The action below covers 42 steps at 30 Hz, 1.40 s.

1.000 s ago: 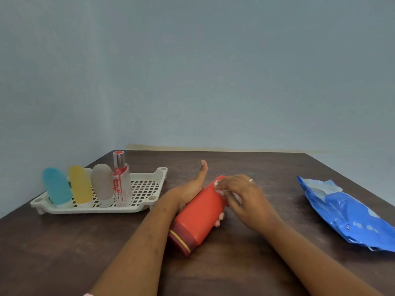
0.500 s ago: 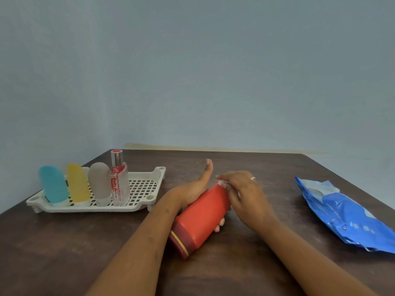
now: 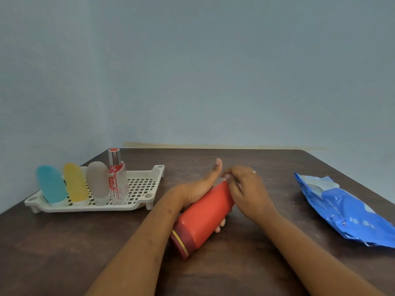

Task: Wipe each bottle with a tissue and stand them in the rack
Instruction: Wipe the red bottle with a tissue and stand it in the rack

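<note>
Right hand [image 3: 245,189] slid up red bottle [image 3: 203,216]; left hand [image 3: 196,189] grips it underneath.

A white perforated plastic rack [image 3: 136,205] sits at the left of the dark wooden table [image 3: 64,253]. In it, left to right, stand a blue tube bottle [image 3: 51,184], a yellow tube bottle [image 3: 75,182], a grey tube bottle [image 3: 97,182] and a clear glass spray bottle [image 3: 116,178]. A red plastic bottle [image 3: 203,214] is at the centre, right of the rack, and a blue plastic wipes pack [image 3: 346,212] lies far right
</note>
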{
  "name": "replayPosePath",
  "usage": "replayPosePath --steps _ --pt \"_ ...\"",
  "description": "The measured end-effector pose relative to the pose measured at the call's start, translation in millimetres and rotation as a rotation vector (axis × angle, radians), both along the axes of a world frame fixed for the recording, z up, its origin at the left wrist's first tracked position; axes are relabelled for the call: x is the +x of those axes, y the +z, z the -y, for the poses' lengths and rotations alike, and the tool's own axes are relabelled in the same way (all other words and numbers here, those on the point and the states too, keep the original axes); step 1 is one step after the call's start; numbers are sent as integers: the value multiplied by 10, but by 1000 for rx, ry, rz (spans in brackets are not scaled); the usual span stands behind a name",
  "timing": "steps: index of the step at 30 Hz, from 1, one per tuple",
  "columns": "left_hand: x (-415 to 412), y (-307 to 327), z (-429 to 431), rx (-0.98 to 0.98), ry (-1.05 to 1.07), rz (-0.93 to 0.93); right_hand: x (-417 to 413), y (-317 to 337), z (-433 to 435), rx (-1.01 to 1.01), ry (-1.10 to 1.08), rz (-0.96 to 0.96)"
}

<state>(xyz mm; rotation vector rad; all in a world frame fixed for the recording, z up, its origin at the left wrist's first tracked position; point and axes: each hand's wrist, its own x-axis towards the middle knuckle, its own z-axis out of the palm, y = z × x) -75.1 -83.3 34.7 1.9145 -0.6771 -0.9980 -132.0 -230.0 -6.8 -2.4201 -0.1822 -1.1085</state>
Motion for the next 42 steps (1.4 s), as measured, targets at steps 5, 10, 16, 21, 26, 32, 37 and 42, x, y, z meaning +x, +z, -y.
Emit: replayPosePath --steps 5,10,16,21,26,32,37,42 --pt "64 -40 -40 -21 -59 -131 -21 -27 30 368 126 -36" --pt "130 -115 -79 -40 -118 -209 13 -47 47 647 259 -109" --pt "172 -99 -105 -107 -127 -199 -16 27 15 827 392 -95" --pt "117 -23 -110 -237 -125 -88 -81 116 2 785 438 -5" --pt "-1 97 -123 -407 -100 60 -166 195 -26 776 470 85" --pt "-191 140 -14 -676 9 597 -172 199 -21 628 244 358" --pt "-102 -12 39 -634 117 1136 -172 195 -30 568 145 393" --pt "5 -115 18 -544 226 1406 -234 244 -71 435 51 520"
